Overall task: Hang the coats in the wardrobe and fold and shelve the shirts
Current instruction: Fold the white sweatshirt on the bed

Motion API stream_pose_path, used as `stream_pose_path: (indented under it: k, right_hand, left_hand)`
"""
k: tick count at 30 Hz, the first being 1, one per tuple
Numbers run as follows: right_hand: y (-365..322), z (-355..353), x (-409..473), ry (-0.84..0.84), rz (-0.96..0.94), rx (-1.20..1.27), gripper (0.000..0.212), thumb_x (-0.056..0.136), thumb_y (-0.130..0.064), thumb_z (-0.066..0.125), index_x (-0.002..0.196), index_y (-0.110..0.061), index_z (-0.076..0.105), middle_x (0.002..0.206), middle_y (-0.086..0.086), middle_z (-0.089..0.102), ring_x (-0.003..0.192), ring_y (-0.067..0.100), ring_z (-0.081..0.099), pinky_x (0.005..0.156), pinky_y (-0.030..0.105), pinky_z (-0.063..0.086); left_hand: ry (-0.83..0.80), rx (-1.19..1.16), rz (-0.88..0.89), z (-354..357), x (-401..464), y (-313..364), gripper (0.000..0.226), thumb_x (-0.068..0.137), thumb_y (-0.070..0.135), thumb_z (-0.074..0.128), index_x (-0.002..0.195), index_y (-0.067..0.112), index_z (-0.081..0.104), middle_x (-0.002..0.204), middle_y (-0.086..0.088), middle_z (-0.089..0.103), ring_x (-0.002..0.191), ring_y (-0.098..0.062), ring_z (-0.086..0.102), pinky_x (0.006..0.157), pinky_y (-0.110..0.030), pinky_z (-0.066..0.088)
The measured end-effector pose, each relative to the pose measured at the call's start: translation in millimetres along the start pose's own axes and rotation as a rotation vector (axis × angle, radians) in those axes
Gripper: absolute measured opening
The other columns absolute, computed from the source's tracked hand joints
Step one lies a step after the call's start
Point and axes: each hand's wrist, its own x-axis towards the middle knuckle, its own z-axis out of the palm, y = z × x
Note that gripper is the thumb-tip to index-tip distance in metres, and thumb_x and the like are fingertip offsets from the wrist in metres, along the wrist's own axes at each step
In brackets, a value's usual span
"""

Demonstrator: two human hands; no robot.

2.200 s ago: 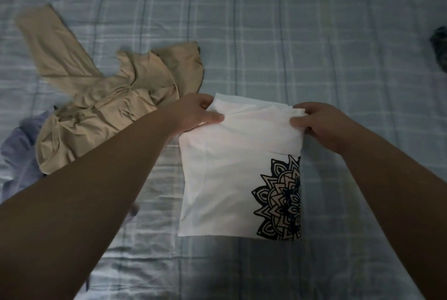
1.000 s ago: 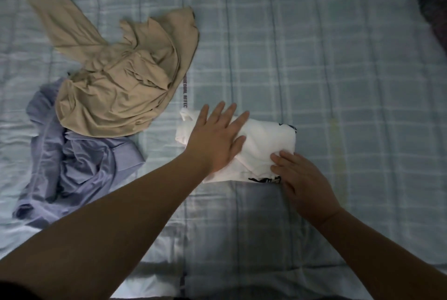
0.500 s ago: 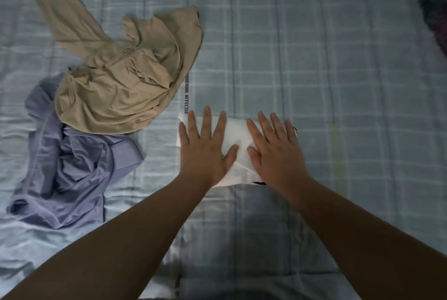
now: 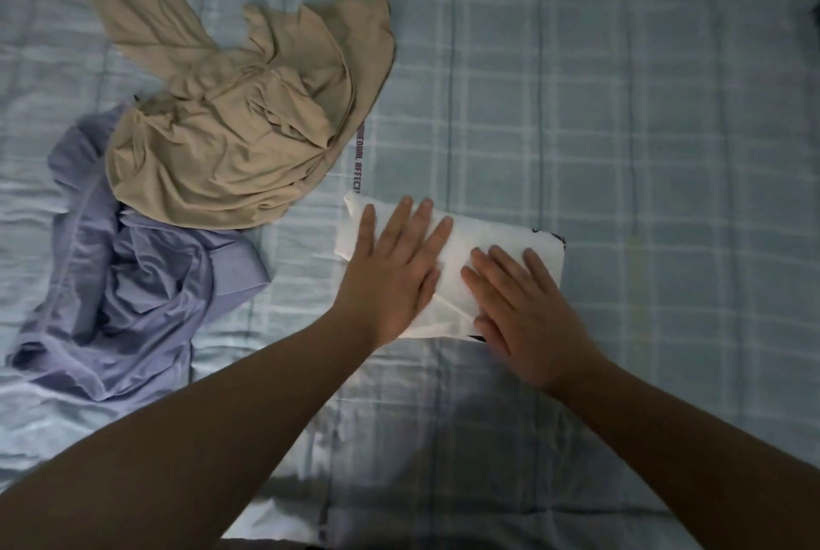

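Left hand [image 4: 395, 270] and right hand [image 4: 519, 305] are both lying flat, fingers straight, pressing the folded white shirt [image 4: 466, 239] directly underneath them on the bed [image 4: 621, 105]; its long side's running left-right, both equally near.

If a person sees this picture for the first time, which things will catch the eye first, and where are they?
First, the left hand and the right hand, lying flat side by side on the folded white shirt at the centre of the checked bedsheet. Next, to the left, the crumpled beige garment lying partly over the rumpled lavender shirt.
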Motion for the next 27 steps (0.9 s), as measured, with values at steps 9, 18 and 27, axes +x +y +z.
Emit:
stream_pose_path:
  k: [9,18,27]
  right_hand:
    - [9,12,-7,-0.141,0.014,-0.072,0.096,0.077,-0.049,0.065,0.154,-0.008,0.025,0.162,0.017,0.016,0.150,0.036,0.013,0.120,0.054,0.014]
    - [42,-25,19,-0.123,0.010,0.240,0.084,0.065,-0.035,0.080,0.140,-0.012,0.051,0.145,0.015,0.051,0.133,0.034,0.049,0.110,0.046,0.036]
    - [68,-205,42,-0.583,0.345,1.116,0.061,0.058,-0.022,0.072,0.118,-0.023,0.065,0.111,0.002,0.072,0.098,0.018,0.070,0.086,0.033,0.056]
  left_hand:
    - [-0.147,0.030,0.412,8,-20,-22,0.093,0.086,0.068,0.053,0.156,0.015,0.021,0.164,-0.013,0.011,0.150,-0.040,0.002,0.118,-0.059,0.012]
    - [-0.403,-0.046,0.322,-45,13,-18,0.092,0.084,0.032,0.070,0.157,0.024,0.015,0.163,-0.004,0.022,0.148,-0.030,0.022,0.120,-0.042,0.017]
    - [-0.692,-0.923,-0.244,-204,28,-6,0.054,0.062,0.037,0.069,0.116,0.032,0.065,0.109,0.008,0.073,0.103,-0.014,0.068,0.096,-0.041,0.052]
